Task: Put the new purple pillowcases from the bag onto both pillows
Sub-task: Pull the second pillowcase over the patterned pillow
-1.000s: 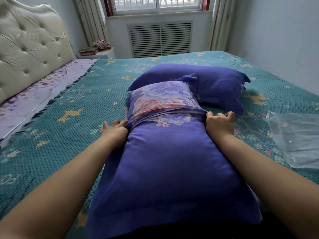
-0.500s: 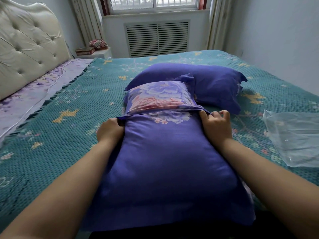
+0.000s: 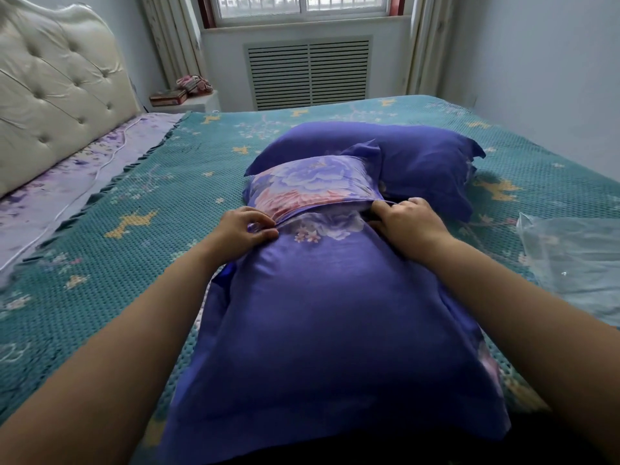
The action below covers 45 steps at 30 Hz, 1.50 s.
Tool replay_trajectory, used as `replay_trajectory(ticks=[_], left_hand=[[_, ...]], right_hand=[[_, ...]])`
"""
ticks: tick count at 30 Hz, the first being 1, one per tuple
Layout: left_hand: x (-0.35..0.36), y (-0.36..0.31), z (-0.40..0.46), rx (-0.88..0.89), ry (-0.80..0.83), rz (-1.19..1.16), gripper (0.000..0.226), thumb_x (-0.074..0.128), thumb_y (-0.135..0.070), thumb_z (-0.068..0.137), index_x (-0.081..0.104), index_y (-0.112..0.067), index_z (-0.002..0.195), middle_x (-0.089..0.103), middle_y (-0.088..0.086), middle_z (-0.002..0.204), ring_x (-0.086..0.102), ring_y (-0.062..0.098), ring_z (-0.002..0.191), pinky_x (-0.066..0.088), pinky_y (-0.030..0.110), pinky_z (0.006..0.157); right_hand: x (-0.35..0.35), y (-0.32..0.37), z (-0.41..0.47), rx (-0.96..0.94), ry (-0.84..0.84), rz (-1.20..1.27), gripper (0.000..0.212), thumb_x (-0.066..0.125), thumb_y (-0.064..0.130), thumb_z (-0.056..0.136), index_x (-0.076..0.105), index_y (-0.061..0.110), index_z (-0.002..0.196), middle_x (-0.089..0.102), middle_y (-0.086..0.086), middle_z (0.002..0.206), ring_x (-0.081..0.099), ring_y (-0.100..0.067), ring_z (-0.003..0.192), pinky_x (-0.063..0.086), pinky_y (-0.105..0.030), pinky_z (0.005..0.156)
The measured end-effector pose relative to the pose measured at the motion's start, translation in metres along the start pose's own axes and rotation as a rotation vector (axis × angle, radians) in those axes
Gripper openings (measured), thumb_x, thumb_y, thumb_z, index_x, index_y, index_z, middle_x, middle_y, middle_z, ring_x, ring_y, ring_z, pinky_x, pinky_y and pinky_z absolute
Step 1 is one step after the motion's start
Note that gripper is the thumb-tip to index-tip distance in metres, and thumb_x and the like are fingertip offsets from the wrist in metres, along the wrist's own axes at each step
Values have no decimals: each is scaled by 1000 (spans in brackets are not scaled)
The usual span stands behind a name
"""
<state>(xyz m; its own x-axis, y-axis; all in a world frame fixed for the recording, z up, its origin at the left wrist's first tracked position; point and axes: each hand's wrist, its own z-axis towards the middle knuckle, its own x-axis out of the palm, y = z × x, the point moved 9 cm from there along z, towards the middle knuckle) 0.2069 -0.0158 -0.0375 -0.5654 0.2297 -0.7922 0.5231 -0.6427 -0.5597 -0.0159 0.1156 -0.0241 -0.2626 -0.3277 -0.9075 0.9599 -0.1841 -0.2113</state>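
A pillow lies lengthwise before me on the bed, most of it inside a purple pillowcase point(image 3: 322, 317). Its far end point(image 3: 312, 186), in a floral peony cover, still sticks out of the case's opening. My left hand point(image 3: 243, 231) pinches the left side of the opening's hem. My right hand point(image 3: 407, 223) grips the hem on the right side. Behind it lies a second pillow point(image 3: 419, 156), fully covered in purple. The clear plastic bag point(image 3: 577, 260) lies flat to the right.
The bed carries a teal patterned bedspread point(image 3: 161, 209) and a lilac sheet strip by the cream tufted headboard point(image 3: 57, 92). A nightstand point(image 3: 188, 102) with a box and cloth stands in the corner. A wall runs along the bed's right side.
Both hands have moved inward along the pillowcase opening, from its outer sides to the top hem. The hem has slid further over the floral pillow end.
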Motion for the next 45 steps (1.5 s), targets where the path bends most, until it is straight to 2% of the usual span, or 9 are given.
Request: replay_trajectory(ticks=[4,9,14,17,22,27,35,38,45], left_hand=[[-10,-11,5,-14,-119,339,20,76,-31,76,73,-14,84,66,9,96,57,31,98,44,36,88],[12,-12,2,-120,-95,331,30,57,-14,78,53,-14,107,54,12,113,52,35,104,44,46,91],[4,-19,6,-154,-153,226,33,58,-12,80,59,-18,113,61,11,113,58,32,103,47,38,89],[-3,-30,5,-166,-228,349,30,51,-12,83,62,-14,110,56,14,113,57,36,102,47,42,85],[-26,-62,8,-73,-407,345,26,53,-13,83,69,-13,104,57,15,106,58,37,97,46,39,77],[-32,-86,-19,186,-576,334,22,55,-4,70,68,-10,87,59,11,87,59,34,82,44,36,68],[-16,-92,-52,318,-537,273,27,50,4,68,50,-19,82,57,11,81,56,35,70,46,39,57],[-15,-96,-63,365,-528,235,34,45,-2,71,62,-19,94,63,9,84,60,33,73,49,38,60],[1,-82,-75,300,-442,472,49,38,-10,75,67,-10,114,61,11,79,63,34,66,51,36,53]], right_hand=[[-6,-20,3,186,-90,-155,24,81,18,63,69,11,83,59,-9,44,57,-24,40,52,-44,78],[-14,14,-3,69,-322,-315,17,52,5,70,63,17,70,55,-3,44,51,-22,38,50,-48,86],[-46,15,-16,-32,-667,-173,7,59,19,82,55,17,77,55,-2,55,56,-25,49,49,-36,79],[-50,9,-4,62,-504,105,36,60,47,82,59,13,92,62,-10,80,62,-33,63,48,-37,65],[-21,26,27,253,116,447,92,60,74,68,34,21,138,36,-8,136,40,-32,126,36,-43,101],[-27,13,38,300,13,286,30,48,17,86,53,15,116,60,-13,119,58,-34,107,44,-37,81],[-45,-24,-15,251,-286,187,15,51,16,81,61,14,93,68,-11,86,65,-37,76,45,-36,61],[-45,-20,-33,162,-350,93,14,53,17,72,65,16,80,65,-7,64,63,-32,55,43,-32,50],[-30,-11,-65,61,-403,-55,37,41,14,80,73,17,96,63,-1,54,57,-22,40,37,-24,47]])
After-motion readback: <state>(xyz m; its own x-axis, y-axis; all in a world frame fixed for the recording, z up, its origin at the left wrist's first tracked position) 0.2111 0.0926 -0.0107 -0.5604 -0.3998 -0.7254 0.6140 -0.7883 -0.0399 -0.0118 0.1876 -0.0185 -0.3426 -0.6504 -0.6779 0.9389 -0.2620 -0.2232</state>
